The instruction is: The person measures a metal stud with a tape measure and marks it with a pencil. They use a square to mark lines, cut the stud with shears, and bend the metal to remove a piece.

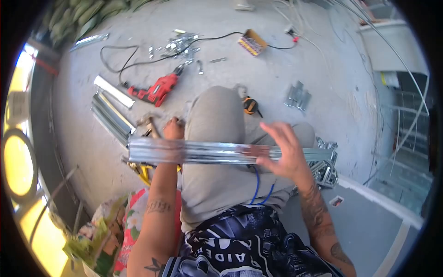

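A long shiny metal channel (212, 152) lies crosswise above my lap, passing in front of my left wrist. My right hand (286, 152) is at its right part, fingers spread and thumb apart, not wrapped around it. Beyond the channel, my left hand (173, 128) is low by my knee with fingers curled; what they hold, if anything, is hidden. Just left of that hand is a hammer (153, 128) with a wooden handle, partly covered by the channel. More metal channels (110, 115) rest on the floor to the left.
A red corded power drill (159, 90) lies ahead on the concrete floor. Around it are small metal pieces (182, 44), an open box (252, 43), an orange-black tape measure (250, 105) and metal brackets (297, 96). A metal pile (326, 171) sits by my right thigh.
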Demonstrator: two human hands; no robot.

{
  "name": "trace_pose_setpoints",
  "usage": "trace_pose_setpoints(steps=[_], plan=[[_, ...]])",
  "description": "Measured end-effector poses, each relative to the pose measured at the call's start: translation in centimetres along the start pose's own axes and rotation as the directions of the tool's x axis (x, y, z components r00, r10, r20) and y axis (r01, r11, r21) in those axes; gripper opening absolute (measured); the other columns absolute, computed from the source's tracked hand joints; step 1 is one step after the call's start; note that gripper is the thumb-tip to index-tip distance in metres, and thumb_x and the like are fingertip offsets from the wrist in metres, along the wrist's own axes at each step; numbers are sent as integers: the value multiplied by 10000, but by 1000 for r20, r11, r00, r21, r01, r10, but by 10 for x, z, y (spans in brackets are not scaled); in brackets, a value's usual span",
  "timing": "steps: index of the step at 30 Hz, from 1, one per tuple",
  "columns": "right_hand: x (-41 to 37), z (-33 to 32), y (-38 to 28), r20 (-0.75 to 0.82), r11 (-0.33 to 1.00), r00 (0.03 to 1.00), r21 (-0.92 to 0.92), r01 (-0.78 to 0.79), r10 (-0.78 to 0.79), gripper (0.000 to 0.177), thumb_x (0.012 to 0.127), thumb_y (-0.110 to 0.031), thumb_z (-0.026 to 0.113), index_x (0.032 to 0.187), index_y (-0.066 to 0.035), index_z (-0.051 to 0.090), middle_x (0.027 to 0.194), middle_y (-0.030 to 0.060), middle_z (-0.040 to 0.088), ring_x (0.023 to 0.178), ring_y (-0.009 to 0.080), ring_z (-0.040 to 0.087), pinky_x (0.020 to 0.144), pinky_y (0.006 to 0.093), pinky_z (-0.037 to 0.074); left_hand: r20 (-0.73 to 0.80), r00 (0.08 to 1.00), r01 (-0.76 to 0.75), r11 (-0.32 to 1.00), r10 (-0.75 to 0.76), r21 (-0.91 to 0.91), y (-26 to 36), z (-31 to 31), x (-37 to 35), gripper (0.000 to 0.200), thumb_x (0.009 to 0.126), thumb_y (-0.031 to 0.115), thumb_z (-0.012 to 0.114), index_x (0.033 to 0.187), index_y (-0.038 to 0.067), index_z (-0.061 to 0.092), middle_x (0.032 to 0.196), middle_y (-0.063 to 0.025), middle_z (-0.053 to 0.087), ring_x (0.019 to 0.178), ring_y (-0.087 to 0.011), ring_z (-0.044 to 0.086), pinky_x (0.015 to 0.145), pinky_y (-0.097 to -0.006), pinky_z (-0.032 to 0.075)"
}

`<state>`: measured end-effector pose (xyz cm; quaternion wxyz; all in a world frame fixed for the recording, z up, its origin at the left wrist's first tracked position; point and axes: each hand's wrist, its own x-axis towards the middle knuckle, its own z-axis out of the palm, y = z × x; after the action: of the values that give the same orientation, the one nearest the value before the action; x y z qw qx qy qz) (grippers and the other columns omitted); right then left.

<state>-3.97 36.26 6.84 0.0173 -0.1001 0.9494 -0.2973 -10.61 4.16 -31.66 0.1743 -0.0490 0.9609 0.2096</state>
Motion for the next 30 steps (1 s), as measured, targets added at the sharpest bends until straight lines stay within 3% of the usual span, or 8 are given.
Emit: trace_pose_setpoints(steps=[2, 6, 10, 13, 18, 20, 27, 30], plan=[[30, -11, 23, -36, 1000, 999, -26, 10, -11, 547, 842, -326, 765, 1309, -88, 610, 1125, 137, 590, 1034, 324, 593, 902, 430, 491, -26, 999, -31, 999, 31, 6, -1, -1, -3, 244, 873, 219, 627, 1086, 99, 640, 1024, -180, 709, 994, -365, 667, 859, -503, 498], [97, 27, 133, 216, 1000, 976, -28, -6, 12, 399, 855, -294, 724, 1178, -80, 628, 1058, 145, 603, 1002, 356, 606, 831, 439, 497, 11, 1000, -6, 998, 5, 55, 9, -9, -3, 218, 899, 232, 604, 1075, 115, 658, 1027, -161, 715, 984, -343, 676, 849, -494, 498], [107, 113, 238, 655, 763, 737, -558, 326, 164, 574, 770, -266, 788, 1287, -135, 576, 1139, 102, 567, 1070, 317, 580, 827, 450, 520, -26, 1000, 5, 996, -3, 88, 10, -7, -6, 221, 887, 258, 598, 1045, 132, 689, 1000, -165, 714, 940, -344, 688, 844, -484, 498], [96, 149, 247, 706, 745, 699, -526, 410, 114, 707, 712, -240, 833, 1344, -169, 524, 1333, 125, 486, 1218, 314, 506, 844, 460, 533, -35, 997, 67, 997, -68, -49, -2, 2, -10, 218, 828, 171, 597, 1024, 131, 683, 930, -178, 720, 911, -345, 695, 852, -490, 488], [78, 197, 282, 680, 732, 732, -520, 440, 43, 718, 678, -175, 859, 1307, -198, 513, 1462, 167, 412, 1299, 325, 438, 881, 460, 549, 146, 968, 220, 967, -202, -124, 6, -16, -29, 356, 791, 310, 719, 1082, 122, 637, 980, -172, 722, 935, -347, 693, 848, -481, 494], [76, 207, 295, 628, 878, 777, -399, 264, 52, 708, 656, -150, 863, 1273, -181, 517, 1389, 162, 441, 1275, 336, 448, 896, 457, 552, 80, 978, 205, 964, -194, -169, 12, -16, -33, 409, 777, 323, 754, 1089, 97, 616, 998, -172, 713, 946, -346, 690, 832, -476, 508], [97, 149, 234, 491, 955, 846, -291, -63, 206, 681, 653, -127, 837, 1255, -133, 519, 1145, 146, 502, 1152, 362, 519, 901, 372, 537, 125, 962, 255, 963, -244, -84, 19, -7, -31, 496, 783, 329, 790, 1148, 66, 580, 962, -164, 703, 918, -355, 690, 792, -461, 531], [101, 91, 205, 446, 965, 858, -69, -253, 256, 717, 675, -151, 833, 1311, -109, 504, 1203, 143, 540, 1150, 329, 553, 937, 351, 512, 78, 968, 250, 925, -237, -288, 20, -21, -24, 433, 830, 328, 751, 1134, 61, 598, 908, -178, 713, 869, -369, 699, 764, -462, 536]])
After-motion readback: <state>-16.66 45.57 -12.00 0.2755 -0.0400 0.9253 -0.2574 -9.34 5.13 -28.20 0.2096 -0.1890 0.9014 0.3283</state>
